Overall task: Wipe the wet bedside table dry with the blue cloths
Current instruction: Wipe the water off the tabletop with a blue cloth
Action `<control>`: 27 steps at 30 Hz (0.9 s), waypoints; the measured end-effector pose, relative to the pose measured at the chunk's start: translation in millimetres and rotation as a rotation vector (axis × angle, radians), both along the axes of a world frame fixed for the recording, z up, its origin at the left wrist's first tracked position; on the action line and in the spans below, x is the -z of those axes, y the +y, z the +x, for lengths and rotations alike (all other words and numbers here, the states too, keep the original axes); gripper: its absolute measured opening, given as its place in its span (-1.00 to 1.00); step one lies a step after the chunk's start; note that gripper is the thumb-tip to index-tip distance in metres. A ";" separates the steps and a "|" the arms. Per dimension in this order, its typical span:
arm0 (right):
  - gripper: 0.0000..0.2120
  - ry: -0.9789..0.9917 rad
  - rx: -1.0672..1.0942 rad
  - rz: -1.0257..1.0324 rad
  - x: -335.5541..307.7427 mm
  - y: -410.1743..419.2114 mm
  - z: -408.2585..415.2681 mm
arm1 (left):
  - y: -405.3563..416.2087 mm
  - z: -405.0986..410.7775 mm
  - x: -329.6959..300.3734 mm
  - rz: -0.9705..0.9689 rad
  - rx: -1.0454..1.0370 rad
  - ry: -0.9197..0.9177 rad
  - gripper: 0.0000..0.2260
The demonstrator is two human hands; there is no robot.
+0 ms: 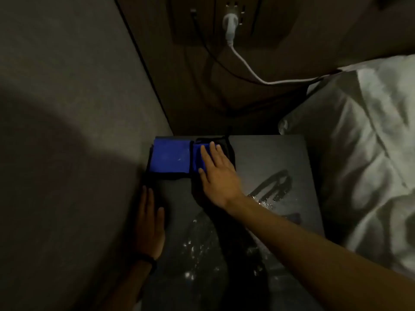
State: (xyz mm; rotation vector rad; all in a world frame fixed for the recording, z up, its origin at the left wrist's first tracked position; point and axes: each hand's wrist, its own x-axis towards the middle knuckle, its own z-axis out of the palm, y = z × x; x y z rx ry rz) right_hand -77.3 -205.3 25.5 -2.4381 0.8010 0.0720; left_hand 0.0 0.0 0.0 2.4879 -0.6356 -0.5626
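Two folded blue cloths lie side by side at the far left of the dark bedside table (276, 153). The left blue cloth (171, 157) lies free. My right hand (216, 173) rests flat on the right blue cloth (198, 157), fingers spread and covering most of it. My left hand (150, 223) lies flat on the table's left edge beside the wall, holding nothing, with a dark band on the wrist. Water drops and streaks (197, 248) glisten on the near and middle parts of the tabletop.
A grey wall (67, 108) borders the table on the left. A bed with white sheets (363, 153) borders it on the right. Behind, a white plug and cable (230, 25) hang from a wall socket, beside a thin black cable (202, 46).
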 end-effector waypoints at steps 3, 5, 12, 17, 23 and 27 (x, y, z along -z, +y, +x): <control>-0.42 0.060 -0.022 -0.060 11.9 -6.5 8.6 | 5.0 7.6 14.5 0.010 -0.266 0.133 -0.54; -0.43 0.094 -0.020 -0.096 20.1 -13.1 14.9 | 6.0 7.5 20.7 0.007 -0.360 0.234 -0.56; -0.41 0.171 -0.034 -0.196 43.6 -14.9 28.7 | -1.6 3.1 27.1 0.098 -0.476 0.133 -0.50; -0.37 0.197 -0.057 -0.269 52.6 -21.3 28.5 | -2.8 0.3 27.3 0.145 -0.445 0.018 -0.51; -0.37 0.173 -0.105 -0.283 49.1 -43.5 32.5 | -4.1 -3.6 25.3 0.041 -0.359 -0.222 -0.55; -0.38 0.170 -0.098 -0.276 48.0 -60.1 17.4 | -2.6 -5.1 23.2 0.066 -0.331 -0.267 -0.72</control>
